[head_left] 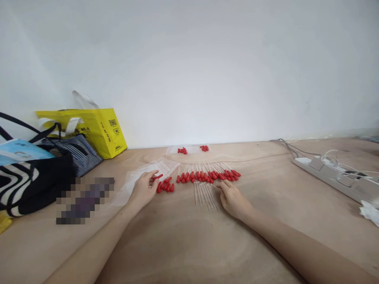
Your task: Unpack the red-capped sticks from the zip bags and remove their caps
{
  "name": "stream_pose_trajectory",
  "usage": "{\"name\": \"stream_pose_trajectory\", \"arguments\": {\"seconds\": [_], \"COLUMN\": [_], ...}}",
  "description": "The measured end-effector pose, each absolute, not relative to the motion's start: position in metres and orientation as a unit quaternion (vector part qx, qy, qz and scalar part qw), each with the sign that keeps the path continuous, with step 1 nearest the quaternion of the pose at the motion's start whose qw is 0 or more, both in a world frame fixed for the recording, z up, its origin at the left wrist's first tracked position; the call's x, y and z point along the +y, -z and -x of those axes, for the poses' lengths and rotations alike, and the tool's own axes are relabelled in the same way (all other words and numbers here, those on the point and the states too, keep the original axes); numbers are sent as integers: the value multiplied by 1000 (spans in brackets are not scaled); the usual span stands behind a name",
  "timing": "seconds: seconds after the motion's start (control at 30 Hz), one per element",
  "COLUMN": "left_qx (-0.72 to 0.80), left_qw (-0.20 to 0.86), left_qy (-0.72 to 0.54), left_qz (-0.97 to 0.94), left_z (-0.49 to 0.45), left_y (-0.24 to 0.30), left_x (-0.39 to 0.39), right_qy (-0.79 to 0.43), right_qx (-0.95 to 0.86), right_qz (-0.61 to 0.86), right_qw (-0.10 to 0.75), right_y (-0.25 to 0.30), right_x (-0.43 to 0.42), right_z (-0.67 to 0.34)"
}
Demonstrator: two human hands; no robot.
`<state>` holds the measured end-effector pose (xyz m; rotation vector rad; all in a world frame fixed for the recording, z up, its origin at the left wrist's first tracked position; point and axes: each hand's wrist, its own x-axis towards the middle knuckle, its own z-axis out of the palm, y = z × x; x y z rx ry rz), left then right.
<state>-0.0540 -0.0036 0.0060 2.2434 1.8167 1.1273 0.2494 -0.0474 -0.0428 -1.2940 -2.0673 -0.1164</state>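
A row of glass droppers with red rubber bulbs (209, 175) lies on the brown tabletop (189, 236). Below it lie several bare glass tubes (204, 195). A loose heap of red bulbs (166, 186) sits to the left. My left hand (143, 190) rests beside that heap, fingers curled, pinching one red bulb (158, 177) at its fingertips. My right hand (232, 199) lies at the right edge of the bare tubes, its fingers closed on the end of one glass tube. Clear plastic bags (139, 177) lie under and left of my left hand.
A yellow bag (94, 128), a striped bag (75, 156) and a black-and-white bag (26, 185) stand at the left by the wall. A white power strip with cables (334, 175) lies at the right. More bagged droppers (191, 149) lie near the wall.
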Motion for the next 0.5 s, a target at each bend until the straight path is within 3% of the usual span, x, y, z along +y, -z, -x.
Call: {"name": "stream_pose_trajectory", "arguments": {"seconds": [0.5], "left_qx": [672], "left_qw": [44], "left_qy": [-300], "left_qz": [-675], "left_z": [67], "left_y": [-4], "left_x": [8], "right_qy": [-29], "right_qx": [-800], "right_qz": [442], "right_qw": [405], "right_y": [36], "right_x": [-54], "right_z": [-232]}}
